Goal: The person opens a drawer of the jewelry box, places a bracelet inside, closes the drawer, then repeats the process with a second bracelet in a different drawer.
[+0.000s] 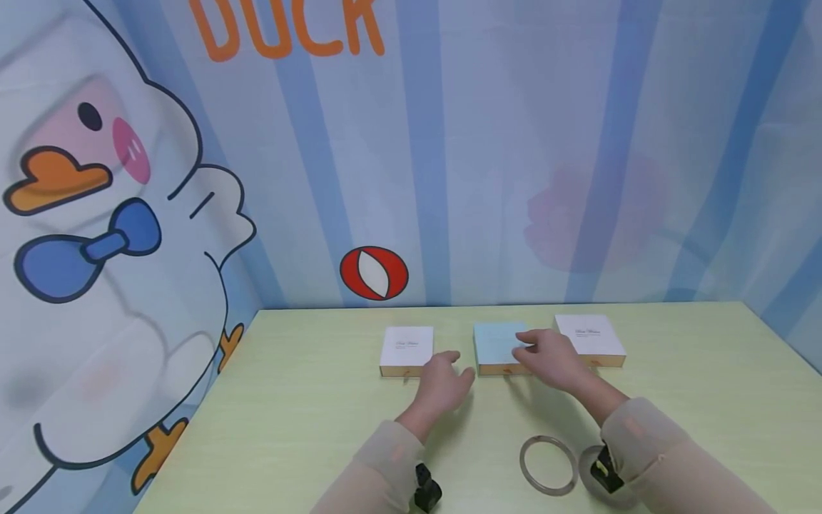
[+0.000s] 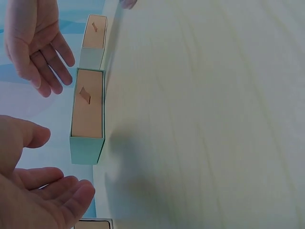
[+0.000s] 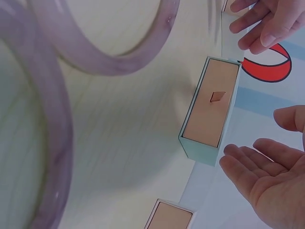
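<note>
A light-blue drawer-style box [image 1: 497,344] with a tan front and a small pull tab sits on the table between two white boxes. My left hand [image 1: 443,387] hovers at the left, between the left white box [image 1: 406,350] and the blue one, thumb and fingers apart. Over the blue box's right side is my right hand [image 1: 551,358], its fingers extended and holding nothing. Behind it stands the right white box [image 1: 591,339]. In the right wrist view the blue box [image 3: 209,102] shows its tan front between both hands.
Two pale purple-grey bangles lie on the table near my right sleeve: one ring [image 1: 526,467] and another ring [image 1: 583,475] partly hidden by the wrist camera. A duck-printed curtain [image 1: 481,178] hangs behind the table's far edge.
</note>
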Motion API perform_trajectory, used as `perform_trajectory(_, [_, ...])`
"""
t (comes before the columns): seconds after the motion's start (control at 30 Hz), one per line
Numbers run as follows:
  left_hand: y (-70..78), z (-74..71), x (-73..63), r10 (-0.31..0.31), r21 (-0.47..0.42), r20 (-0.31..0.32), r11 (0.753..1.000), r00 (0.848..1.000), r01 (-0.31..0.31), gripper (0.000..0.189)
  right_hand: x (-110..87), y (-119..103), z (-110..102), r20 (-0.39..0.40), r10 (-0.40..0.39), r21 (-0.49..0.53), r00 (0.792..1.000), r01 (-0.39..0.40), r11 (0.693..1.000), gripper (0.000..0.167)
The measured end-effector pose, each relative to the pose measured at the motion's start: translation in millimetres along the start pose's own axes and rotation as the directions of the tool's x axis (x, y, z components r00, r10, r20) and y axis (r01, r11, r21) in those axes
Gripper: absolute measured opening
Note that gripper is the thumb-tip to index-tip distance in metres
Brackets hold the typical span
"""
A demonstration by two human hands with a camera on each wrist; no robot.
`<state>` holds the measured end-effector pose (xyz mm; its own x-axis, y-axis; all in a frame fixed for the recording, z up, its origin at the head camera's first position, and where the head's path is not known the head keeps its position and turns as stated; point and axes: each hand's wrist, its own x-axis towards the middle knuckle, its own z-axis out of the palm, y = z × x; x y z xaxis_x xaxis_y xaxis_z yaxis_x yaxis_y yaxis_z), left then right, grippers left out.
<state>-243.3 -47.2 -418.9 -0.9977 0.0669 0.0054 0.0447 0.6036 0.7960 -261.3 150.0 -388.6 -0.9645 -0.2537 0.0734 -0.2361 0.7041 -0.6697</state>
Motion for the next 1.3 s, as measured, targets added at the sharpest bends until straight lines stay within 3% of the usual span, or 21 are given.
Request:
perform_trajectory(1.0, [5.7,20.3,8.1,0.056,-0.017,0.059,0.998,0.997,-0.056,0.043,-3.5,9,-1,-0.001,0.033,-0.036,0.999,-0.033,0.999,0.045])
perform_trajectory(1.3, [8.9,25.3,8.7,0.010,-0.074,0.088,0.997,0.996,-0.004,0.047,-3.0,15,-1,0.007,0.052,-0.065,0.999,-0.052,0.997,0.046])
